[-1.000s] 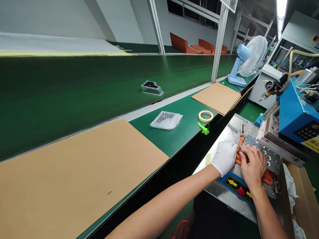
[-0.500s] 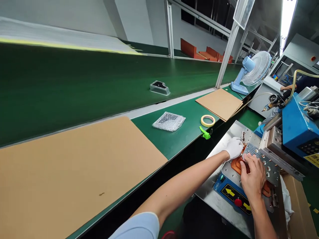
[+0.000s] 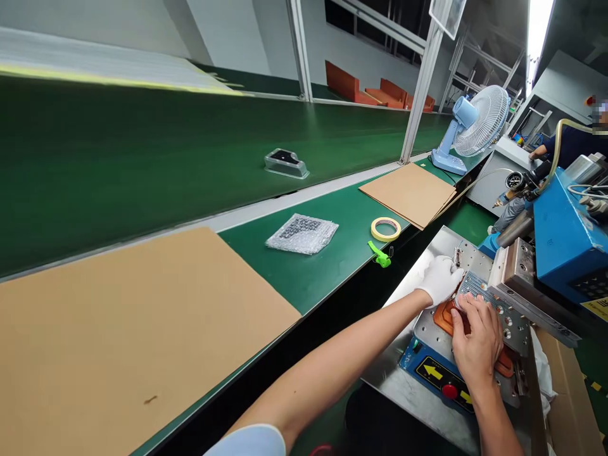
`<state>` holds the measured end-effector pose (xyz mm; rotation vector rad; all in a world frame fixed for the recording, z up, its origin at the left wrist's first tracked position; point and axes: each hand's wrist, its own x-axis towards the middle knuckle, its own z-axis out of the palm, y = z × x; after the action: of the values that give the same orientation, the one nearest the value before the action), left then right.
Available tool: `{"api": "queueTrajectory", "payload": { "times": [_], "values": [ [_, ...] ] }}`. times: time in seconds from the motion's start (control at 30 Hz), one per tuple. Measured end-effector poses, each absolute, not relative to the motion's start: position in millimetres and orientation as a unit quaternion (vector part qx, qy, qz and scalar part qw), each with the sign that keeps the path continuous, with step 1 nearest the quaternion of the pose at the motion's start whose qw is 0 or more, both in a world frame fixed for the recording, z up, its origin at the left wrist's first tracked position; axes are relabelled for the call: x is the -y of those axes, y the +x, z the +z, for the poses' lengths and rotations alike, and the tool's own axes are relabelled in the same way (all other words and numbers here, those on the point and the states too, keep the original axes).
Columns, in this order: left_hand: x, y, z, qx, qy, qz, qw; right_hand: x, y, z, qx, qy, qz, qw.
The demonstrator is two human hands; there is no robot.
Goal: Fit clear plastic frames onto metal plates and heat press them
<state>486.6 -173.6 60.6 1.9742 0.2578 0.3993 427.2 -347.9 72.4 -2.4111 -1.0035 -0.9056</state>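
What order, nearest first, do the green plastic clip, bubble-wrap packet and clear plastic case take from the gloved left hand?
From the gloved left hand:
1. Green plastic clip: bench edge, just left.
2. Bubble-wrap packet: on the green bench, farther left.
3. Clear plastic case: on the belt beyond.

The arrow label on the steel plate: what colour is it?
Yellow arrow on black, blue border; best in the head view.

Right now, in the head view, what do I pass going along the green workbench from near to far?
Kraft cardboard sheet, bubble-wrap pouch, masking tape roll, second cardboard sheet, light blue desk fan.
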Motion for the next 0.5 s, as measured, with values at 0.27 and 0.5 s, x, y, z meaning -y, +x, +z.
{"api": "queueTrajectory", "payload": {
  "times": [0.27, 0.5],
  "values": [
    [168, 477, 45, 0.035, 0.874, 0.196, 0.443, 351, 428, 69, 0.357, -0.857, -0.324, 0.183],
    [165, 478, 34, 0.122, 0.865, 0.203, 0.443, 357, 430, 74, 0.402, -0.845, -0.297, 0.193]
  ]
}}
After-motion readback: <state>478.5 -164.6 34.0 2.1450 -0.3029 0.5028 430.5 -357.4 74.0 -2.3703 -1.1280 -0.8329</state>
